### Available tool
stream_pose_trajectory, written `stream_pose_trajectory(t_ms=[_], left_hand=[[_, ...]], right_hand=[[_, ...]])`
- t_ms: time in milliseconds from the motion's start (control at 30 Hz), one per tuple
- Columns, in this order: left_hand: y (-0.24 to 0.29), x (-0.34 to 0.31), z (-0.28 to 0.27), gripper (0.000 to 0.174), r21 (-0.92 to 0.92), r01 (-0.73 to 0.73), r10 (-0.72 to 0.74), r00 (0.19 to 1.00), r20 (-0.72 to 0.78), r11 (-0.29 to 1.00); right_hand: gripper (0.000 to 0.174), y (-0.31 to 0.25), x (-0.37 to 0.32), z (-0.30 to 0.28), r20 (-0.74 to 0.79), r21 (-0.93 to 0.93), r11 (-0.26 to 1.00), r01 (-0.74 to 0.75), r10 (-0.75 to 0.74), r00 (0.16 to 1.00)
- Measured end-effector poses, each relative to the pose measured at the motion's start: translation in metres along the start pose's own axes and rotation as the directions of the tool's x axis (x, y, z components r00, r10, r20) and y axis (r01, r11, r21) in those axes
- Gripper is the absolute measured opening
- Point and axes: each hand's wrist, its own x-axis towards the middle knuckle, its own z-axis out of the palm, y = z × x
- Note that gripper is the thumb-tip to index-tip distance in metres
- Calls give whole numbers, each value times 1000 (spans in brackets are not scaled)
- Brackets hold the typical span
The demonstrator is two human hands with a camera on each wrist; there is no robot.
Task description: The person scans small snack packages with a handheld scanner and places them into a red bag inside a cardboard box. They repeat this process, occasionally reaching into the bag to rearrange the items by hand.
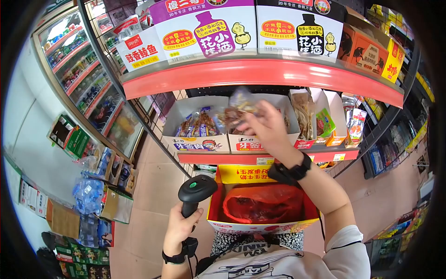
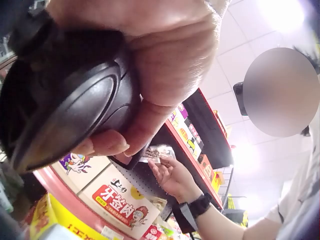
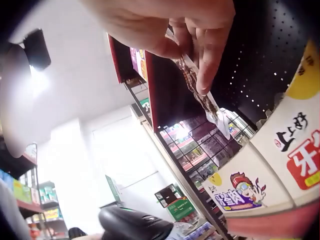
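Observation:
A small clear snack packet point(image 1: 238, 111) with brown contents is pinched by the right hand point(image 1: 268, 130), above the open display boxes on the lower shelf. In the right wrist view the packet point(image 3: 197, 87) hangs edge-on between thumb and fingers of the right hand point(image 3: 175, 30). The left hand point(image 1: 180, 224) grips the handle of a black barcode scanner point(image 1: 197, 188), low and left of the carton. In the left wrist view the scanner point(image 2: 75, 105) fills the near left, with the left hand's point(image 2: 160, 55) fingers curled round it.
A display box point(image 1: 202, 144) with purple-wrapped snacks stands left on the lower shelf. The red upper shelf edge point(image 1: 260, 76) runs above the right hand. Below, a carton point(image 1: 265, 228) holds a red plastic bag point(image 1: 265, 203). Glass-door coolers point(image 1: 88, 69) stand at left.

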Motion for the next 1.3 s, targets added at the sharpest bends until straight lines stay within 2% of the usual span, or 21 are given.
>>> stream_pose_trajectory(t_ms=[133,233,300,333,433,467,500,567,600,700,767,833,900,967,1033,1100,1133,1167,1200,1233,1300], left_hand=[[-9,-3,-7,17,9,-15,15,1000,-21,1000],[-11,-6,-12,22,13,-7,8,999,-38,1000],[-9,-10,-13,22,-18,-19,18,998,-65,1000],[-9,-11,-14,22,-15,-8,7,998,-65,1000],[-8,-13,-18,22,17,-23,24,997,-78,1000],[-6,-14,-19,20,17,-20,22,996,-84,1000],[-6,-14,-20,18,16,-19,20,996,-89,1000],[-8,-13,-21,18,2,-11,11,997,-81,1000],[-8,-13,-20,18,-6,-9,9,996,-84,1000],[-7,-9,-17,19,-33,-2,-1,996,-87,999],[-9,-6,-16,19,-24,-29,27,997,-74,999],[-10,-4,-14,19,-15,-15,14,998,-66,1000],[-10,-2,-13,20,-14,-24,23,998,-53,1000],[-10,-2,-9,22,-7,-24,24,999,-47,1000],[-8,-1,-6,24,0,-30,30,999,-44,1000],[-6,0,-3,24,6,-35,35,998,-44,999],[-7,0,-3,24,6,-34,35,999,-40,999],[-7,1,-3,25,7,-33,33,999,-37,999],[-7,1,-3,25,9,-31,31,999,-34,999],[-6,1,-2,25,10,-32,32,999,-35,999],[-4,1,-1,25,21,-36,36,999,-31,999]], right_hand=[[14,42,44,37,74,-293,945,142,-125,989],[16,41,60,70,94,-683,708,177,-155,983],[14,63,74,90,66,-635,711,302,-340,938],[12,73,82,96,91,-677,672,301,-330,940],[22,91,88,106,207,-744,623,241,-127,970],[30,91,87,105,302,-780,591,207,65,951],[30,93,83,103,294,-781,594,191,82,952],[31,93,73,97,417,-774,533,343,20,909],[24,79,56,92,404,-698,579,422,-168,899],[17,48,23,75,481,-548,675,493,-227,847],[11,36,-7,58,608,-494,779,385,-7,794],[11,27,-29,38,789,-501,824,265,310,530],[13,42,-52,19,720,-690,724,-7,687,99],[17,99,-86,-1,850,-483,828,284,521,-73],[15,125,-130,-8,657,-682,611,403,753,-28],[20,149,-156,-15,486,-810,485,329,870,-84],[20,157,-171,-15,485,-812,483,327,871,-83],[23,161,-184,-14,481,-859,510,-41,832,276],[28,166,-192,-15,305,-721,580,-379,756,579],[28,168,-194,-18,305,-720,581,-378,755,580],[32,171,-198,-22,251,-743,388,-545,917,310]])
